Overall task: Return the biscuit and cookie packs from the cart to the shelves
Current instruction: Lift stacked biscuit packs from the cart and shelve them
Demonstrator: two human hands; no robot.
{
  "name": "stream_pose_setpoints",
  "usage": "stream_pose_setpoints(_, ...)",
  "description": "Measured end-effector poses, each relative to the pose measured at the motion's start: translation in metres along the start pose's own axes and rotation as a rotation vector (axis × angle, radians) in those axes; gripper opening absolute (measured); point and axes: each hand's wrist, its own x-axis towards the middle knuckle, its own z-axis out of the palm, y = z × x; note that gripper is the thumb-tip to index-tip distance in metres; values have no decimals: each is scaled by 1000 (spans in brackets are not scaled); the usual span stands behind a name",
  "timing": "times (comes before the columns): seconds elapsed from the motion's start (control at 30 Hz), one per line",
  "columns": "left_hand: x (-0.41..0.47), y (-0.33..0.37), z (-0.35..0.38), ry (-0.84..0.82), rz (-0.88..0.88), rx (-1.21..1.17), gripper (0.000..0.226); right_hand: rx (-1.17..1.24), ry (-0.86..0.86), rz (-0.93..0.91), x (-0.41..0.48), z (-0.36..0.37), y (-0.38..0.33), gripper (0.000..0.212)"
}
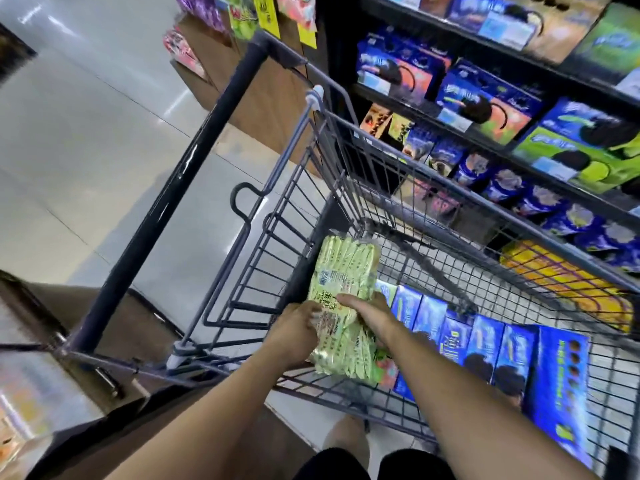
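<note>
A pale green multi-pack of biscuits (341,271) stands on end inside the wire cart (429,188), against its near-left corner. My left hand (294,332) grips the pack's left side and my right hand (372,315) grips its right side. Beside it a row of several blue cookie boxes (485,344) stands in the cart, and a larger blue box (557,382) stands to their right. A yellow pack (568,282) lies along the cart's far wall.
Dark shelves (519,147) on the right hold blue and green cookie boxes and small blue bags, close to the cart's far side. The cart's dark handle bar (180,188) runs diagonally at left. A pale tiled aisle floor (86,133) lies beyond.
</note>
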Motion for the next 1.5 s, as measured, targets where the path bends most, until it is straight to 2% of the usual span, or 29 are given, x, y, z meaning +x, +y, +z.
stream_pose_setpoints(0.1,-6,6,-10,27,42,-123,46,81,-5,-42,-15,-17,-3,128)
stream_pose_setpoints(0.2,-14,32,-22,41,56,-259,31,119,-12,-37,-39,-50,-7,137)
stream_pose_setpoints(0.3,-22,79,-37,58,148,-236,24,131,-46,-44,-77,-93,-16,142)
stream_pose_setpoints(0.37,-32,123,-48,66,240,-222,23,102,-38,-90,-111,-124,-25,135)
stream_pose_setpoints(0.5,-67,229,-63,97,498,-168,43,94,37,-210,-190,-189,-43,131)
stream_pose_setpoints(0.63,-112,332,-69,238,739,105,81,50,109,-332,-270,-255,-46,125)
stream_pose_setpoints(0.7,-136,380,-65,211,809,245,96,14,152,-412,-309,-289,-43,107)
stream_pose_setpoints(0.77,-158,423,-55,190,825,305,105,-70,192,-489,-345,-320,-37,72)
stream_pose_setpoints(0.83,-178,459,-39,225,865,370,106,-145,263,-583,-379,-351,-28,40)
stream_pose_setpoints(0.87,-188,475,-30,240,905,410,105,-163,310,-633,-394,-366,-22,35)
stream_pose_setpoints(0.97,-218,524,-2,291,1042,568,102,-225,459,-701,-434,-416,-2,42)
stream_pose_setpoints(1.07,-250,572,19,439,1093,736,113,-320,576,-732,-471,-462,18,69)
stream_pose_setpoints(1.13,-270,600,28,388,1108,666,121,-391,685,-729,-495,-486,30,86)
stream_pose_setpoints(1.23,-293,628,45,234,1059,410,137,-482,872,-731,-528,-512,43,88)
stream_pose_setpoints(1.37,-310,652,74,163,926,-129,144,-318,977,-777,-566,-542,55,90)
stream_pose_setpoints(1.43,-322,662,93,3,794,-392,140,-201,986,-785,-583,-557,59,91)
stream_pose_setpoints(1.5,-333,667,114,-260,707,-570,141,-77,953,-824,-599,-569,64,85)
